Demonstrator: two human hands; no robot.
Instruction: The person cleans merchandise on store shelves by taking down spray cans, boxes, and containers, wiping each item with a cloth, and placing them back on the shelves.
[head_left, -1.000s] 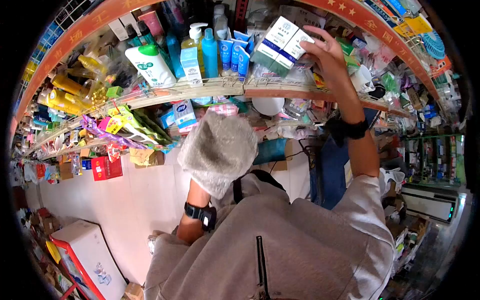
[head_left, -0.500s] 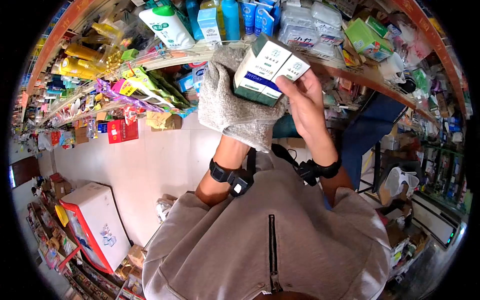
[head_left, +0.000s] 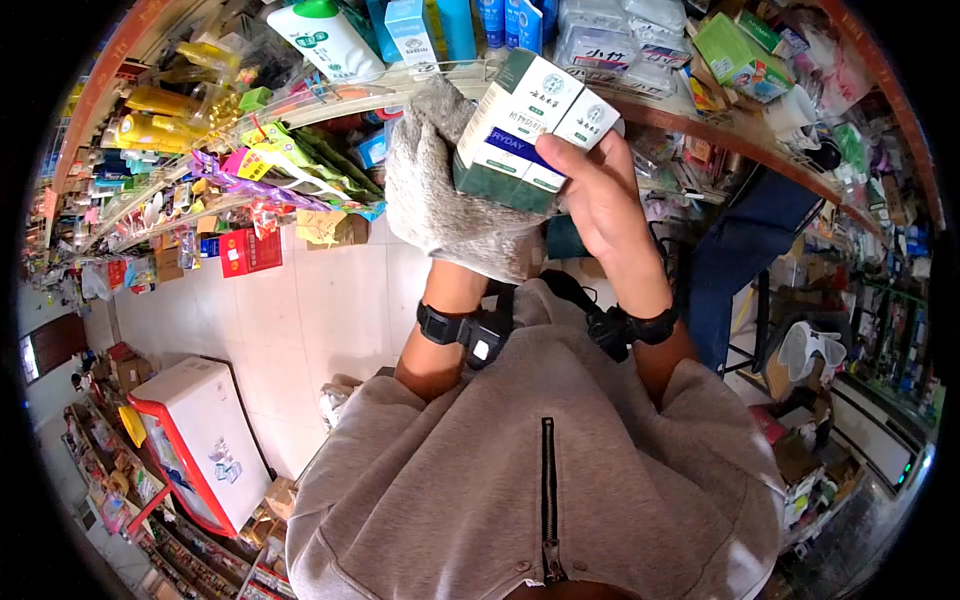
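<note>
A white-and-green carton pack [head_left: 520, 130] with a purple band is held up in front of the shelf. My right hand [head_left: 605, 200] grips its right side, thumb on the front and fingers behind. A grey towel [head_left: 435, 190] is bunched against the pack's left side. It covers my left hand, so those fingers are hidden; only the left wrist [head_left: 457, 285] shows below the cloth. The towel sits over the hand and appears held by it.
On the shelf ahead stand a white bottle with a green cap [head_left: 325, 45], a light-blue box [head_left: 412, 30] and clear plastic packs [head_left: 595, 40]. Colourful bags [head_left: 290, 170] hang at left. A white-and-red freezer [head_left: 200, 430] stands lower left; a blue cloth [head_left: 750, 250] hangs at right.
The carton pack and both hands have shifted slightly left and toward me in view. The towel has slid left a little, and the camera view has moved slightly.
</note>
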